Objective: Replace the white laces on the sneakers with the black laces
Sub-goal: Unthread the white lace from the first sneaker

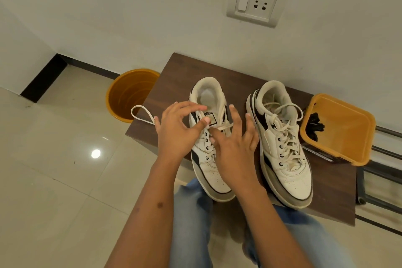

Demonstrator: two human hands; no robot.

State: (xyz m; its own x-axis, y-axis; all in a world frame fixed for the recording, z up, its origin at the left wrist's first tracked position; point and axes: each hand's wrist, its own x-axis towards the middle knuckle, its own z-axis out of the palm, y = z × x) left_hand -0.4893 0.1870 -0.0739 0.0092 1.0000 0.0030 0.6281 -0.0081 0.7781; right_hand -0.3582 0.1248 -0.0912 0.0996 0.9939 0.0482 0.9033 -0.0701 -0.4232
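Observation:
Two white-and-black sneakers stand on a dark wooden table (174,76), toes toward me. My left hand (176,130) hovers over the left sneaker (208,176) near its tongue, fingers curved. A loop of its white lace (139,112) sticks out past the little finger, and the lace runs on under the palm. My right hand (236,146) lies over the same shoe with fingers spread, its thumb touching the lace at the upper eyelets. The right sneaker (285,159) is fully laced in white with a bow. Black laces (315,126) lie in a yellow container (348,154).
The yellow container sits at the table's right end, beside a metal rack (382,180). An orange bucket (130,93) stands on the tiled floor left of the table. A wall socket (254,0) is above. My jeans-clad legs (191,213) are below the table's near edge.

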